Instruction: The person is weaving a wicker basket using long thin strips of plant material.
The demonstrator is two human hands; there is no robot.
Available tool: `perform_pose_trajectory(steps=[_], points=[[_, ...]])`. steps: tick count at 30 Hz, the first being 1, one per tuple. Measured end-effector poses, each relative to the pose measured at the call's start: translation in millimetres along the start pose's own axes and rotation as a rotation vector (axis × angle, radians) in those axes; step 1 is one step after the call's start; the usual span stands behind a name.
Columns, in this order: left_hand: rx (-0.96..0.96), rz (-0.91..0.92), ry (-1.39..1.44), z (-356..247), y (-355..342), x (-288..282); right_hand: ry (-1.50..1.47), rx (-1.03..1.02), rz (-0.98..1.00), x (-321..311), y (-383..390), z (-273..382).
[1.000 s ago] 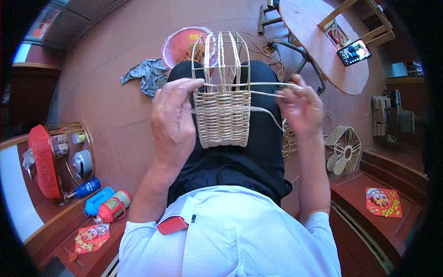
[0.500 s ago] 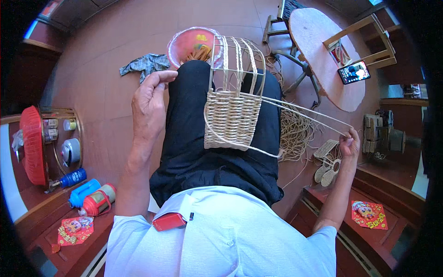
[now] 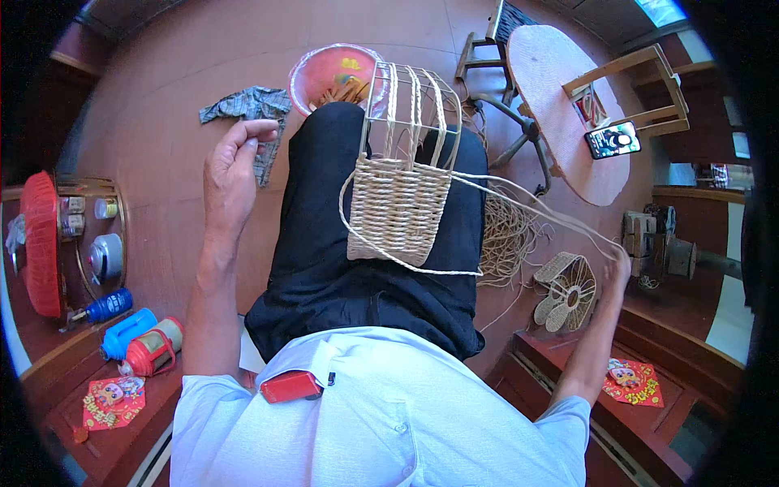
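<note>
A woven basket (image 3: pixel 398 215) of pale twisted cord rests on my lap, its lower part a tight weave. Above that, bare wire framing and several upright cords (image 3: pixel 415 109) stand open to view. Out to the right, my right hand (image 3: pixel 618 272) is closed on a long cord (image 3: pixel 552 213), slightly blurred, whose two lengths run from the basket's top right edge. Another cord end (image 3: pixel 434 272) loops round the basket's left side and across its base. My left hand (image 3: pixel 231 166) is raised left of my knee, apart from the basket, fingers curled in and no cord visible in it.
Loose cord (image 3: pixel 511 239) lies heaped on the floor right of my legs, near a woven piece (image 3: pixel 565 292). Beyond my knees stands a pink basin (image 3: pixel 324 69), with a checked cloth (image 3: pixel 251 105) beside it. A round table (image 3: pixel 560 105) carries a phone (image 3: pixel 613 140). Flasks (image 3: pixel 150 345) stand left.
My left hand has drawn back left, away from the basket. The cord to my right hand has gone from straight to slack and curved, and that hand has dropped a little.
</note>
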State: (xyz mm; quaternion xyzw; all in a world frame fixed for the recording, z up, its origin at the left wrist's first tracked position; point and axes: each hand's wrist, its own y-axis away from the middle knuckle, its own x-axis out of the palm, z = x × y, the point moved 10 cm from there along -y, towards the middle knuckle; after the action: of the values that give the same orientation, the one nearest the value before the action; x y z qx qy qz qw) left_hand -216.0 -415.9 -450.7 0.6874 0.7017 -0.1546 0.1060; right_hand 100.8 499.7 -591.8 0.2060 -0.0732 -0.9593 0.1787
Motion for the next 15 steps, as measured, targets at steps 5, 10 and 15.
perform_pose_trajectory(steps=[5, 10, 15], points=[[0.019, 0.067, 0.063, -8.7, 14.7, 29.5, 0.343, -0.834, 0.464, 224.2, 289.7, 186.2], [0.004, 0.142, 0.091, -18.8, 19.5, 66.2, 0.266, -0.848, 0.851, 307.3, 439.2, 221.5], [-0.032, 0.170, 0.087, -13.9, 32.0, 78.1, 0.219, -0.893, 0.986, 336.8, 460.9, 210.8]])
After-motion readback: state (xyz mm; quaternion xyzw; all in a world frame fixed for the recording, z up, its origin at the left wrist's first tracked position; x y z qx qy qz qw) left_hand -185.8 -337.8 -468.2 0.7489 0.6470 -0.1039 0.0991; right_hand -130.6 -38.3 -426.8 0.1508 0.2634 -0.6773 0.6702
